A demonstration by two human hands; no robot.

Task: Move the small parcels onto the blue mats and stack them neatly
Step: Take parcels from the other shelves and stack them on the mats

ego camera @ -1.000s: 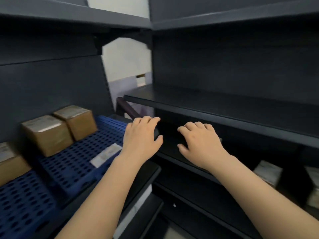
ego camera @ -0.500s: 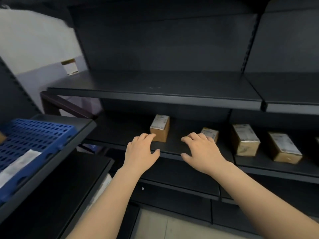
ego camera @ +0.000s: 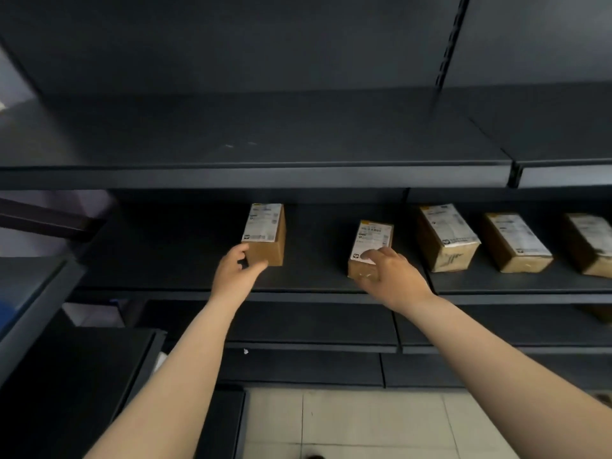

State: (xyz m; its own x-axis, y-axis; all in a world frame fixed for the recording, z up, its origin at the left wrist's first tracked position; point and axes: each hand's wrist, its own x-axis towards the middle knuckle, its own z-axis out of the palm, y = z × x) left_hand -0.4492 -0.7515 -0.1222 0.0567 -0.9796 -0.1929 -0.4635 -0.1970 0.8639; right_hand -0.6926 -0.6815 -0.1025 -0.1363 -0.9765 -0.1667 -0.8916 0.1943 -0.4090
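Small brown parcels with white labels stand on the dark middle shelf (ego camera: 165,260). My left hand (ego camera: 235,271) closes on the near left corner of the tall left parcel (ego camera: 266,235), thumb under its front face. My right hand (ego camera: 392,276) lies over the near end of the second parcel (ego camera: 372,238), fingers on its label and front edge. Both parcels still rest on the shelf. A sliver of a blue mat (ego camera: 5,313) shows at the far left edge.
Three more labelled parcels (ego camera: 447,236) (ego camera: 516,241) (ego camera: 589,243) line the same shelf to the right. An upper shelf (ego camera: 251,175) overhangs them closely. A side rack's dark shelf (ego camera: 43,293) juts in at the left. Tiled floor (ego camera: 347,425) lies below.
My view has swung right from the blue mats to the parcel shelf. Both hands have reached forward from the shelf edge onto the two nearest parcels.
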